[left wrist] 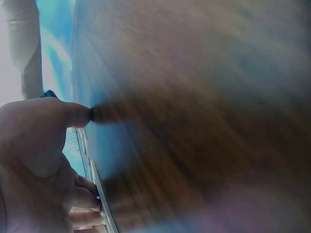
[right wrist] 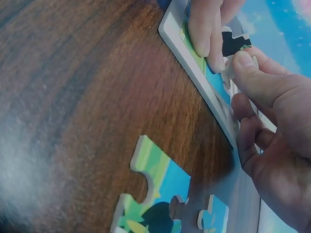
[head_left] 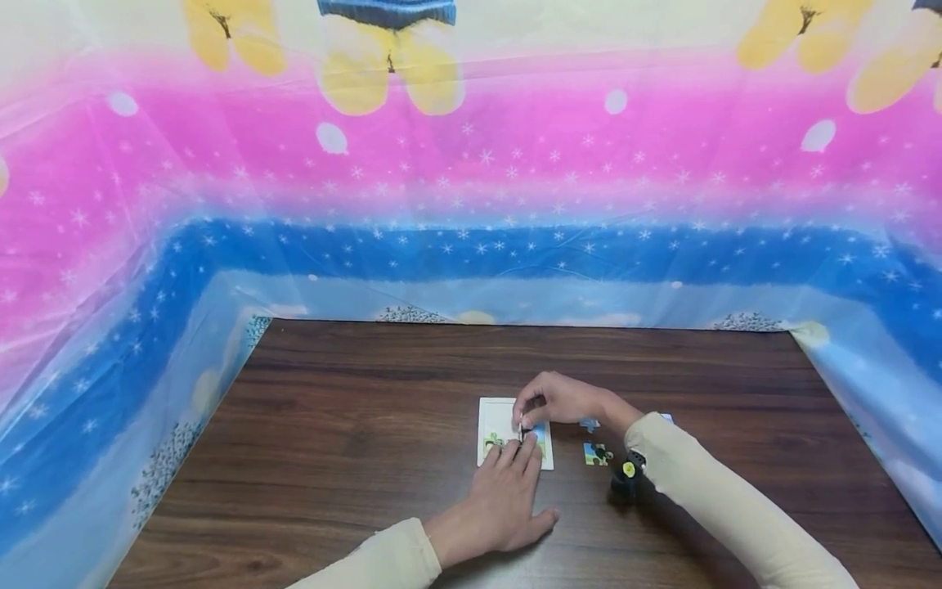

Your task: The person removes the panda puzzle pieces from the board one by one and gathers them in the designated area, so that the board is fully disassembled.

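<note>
A small white-framed jigsaw board (head_left: 487, 413) lies on the table with a few coloured pieces fitted along its near and right parts. Between thumb and forefinger my right hand (head_left: 565, 399) pinches a jigsaw piece (right wrist: 235, 44), dark with a bit of green, tilted up over the board. My left hand (head_left: 504, 501) lies palm down, its extended fingertips on the board's near part and its thumb spread out to the right. In the right wrist view, the left fingers (right wrist: 201, 36) press on the fitted pieces close beside the pinched one.
To the right of the board lie a green, blue and black jigsaw piece (head_left: 594, 454) and a blue one (head_left: 589, 424). Another light blue bit (head_left: 666, 417) shows past the right wrist. A patterned cloth (head_left: 471, 254) hangs behind the dark wooden table (head_left: 331, 409).
</note>
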Tool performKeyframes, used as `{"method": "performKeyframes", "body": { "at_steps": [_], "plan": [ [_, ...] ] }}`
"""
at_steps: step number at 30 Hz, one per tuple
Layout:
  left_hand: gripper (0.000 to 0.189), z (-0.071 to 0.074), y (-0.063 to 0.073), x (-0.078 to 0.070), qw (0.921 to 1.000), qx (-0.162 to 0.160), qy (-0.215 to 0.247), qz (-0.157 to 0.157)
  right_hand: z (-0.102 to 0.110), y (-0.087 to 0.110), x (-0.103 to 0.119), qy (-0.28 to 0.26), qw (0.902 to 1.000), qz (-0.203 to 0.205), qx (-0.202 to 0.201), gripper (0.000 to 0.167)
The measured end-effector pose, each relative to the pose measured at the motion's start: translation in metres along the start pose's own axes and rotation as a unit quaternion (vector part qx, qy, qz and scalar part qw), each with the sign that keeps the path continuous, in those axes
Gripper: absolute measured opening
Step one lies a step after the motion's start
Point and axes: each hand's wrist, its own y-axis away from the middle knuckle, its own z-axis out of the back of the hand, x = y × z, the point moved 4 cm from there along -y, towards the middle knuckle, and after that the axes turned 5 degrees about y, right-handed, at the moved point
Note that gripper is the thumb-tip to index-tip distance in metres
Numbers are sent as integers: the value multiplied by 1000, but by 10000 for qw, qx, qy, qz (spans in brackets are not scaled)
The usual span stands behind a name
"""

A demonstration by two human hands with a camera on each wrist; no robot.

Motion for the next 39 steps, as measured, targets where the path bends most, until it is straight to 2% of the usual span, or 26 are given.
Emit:
{"method": "performKeyframes", "body": {
  "at_steps": [5,10,13,16,24,32,34,39],
  "plan": [
    [87,2,1,0,9996,-80,258,7,2,-1,7,311,9995,-39,78,10],
    [86,-1,1,1,9994,-259,204,-106,3,1,10,718,9972,68,218,9],
    [86,-2,2,0,9993,-323,62,-185,4,2,5,612,9978,83,236,10],
    [87,-2,2,0,9993,-304,1,-206,9,2,1,376,9992,106,77,12],
    [89,-4,0,5,9998,-130,105,-136,29,6,4,266,9995,57,-152,15],
    [90,-3,-1,5,9998,-76,106,-177,43,37,13,483,9982,-202,-304,26],
    [90,-4,0,5,9997,-64,137,-184,45,47,13,472,9975,-393,-347,28],
    [91,-4,1,3,9998,-59,141,-157,49,73,7,388,9929,-837,-751,25]
  ]
}}
